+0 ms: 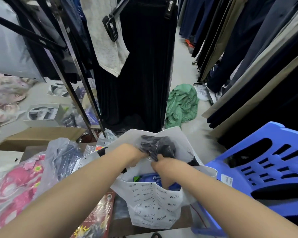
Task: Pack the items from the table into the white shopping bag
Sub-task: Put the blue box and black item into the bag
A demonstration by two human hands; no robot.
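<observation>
The white shopping bag (153,201), printed with small black logos, stands open on the table in front of me. Both my hands reach into its mouth. My left hand (135,156) and my right hand (163,170) grip a clear plastic packet holding a black garment (157,146), held at the bag's opening. Lower inside the bag lies a blue packaged item (151,179). On the table to the left wait a pink flowered packet (19,182), a clear bag of dark clothing (65,157) and a red printed packet (95,219).
A blue plastic chair (261,170) stands close on the right. Racks of hanging dark clothes (138,66) fill the front and right. A green garment (182,103) lies on the floor. Cardboard boxes (41,136) and white boxes (43,114) sit at the left.
</observation>
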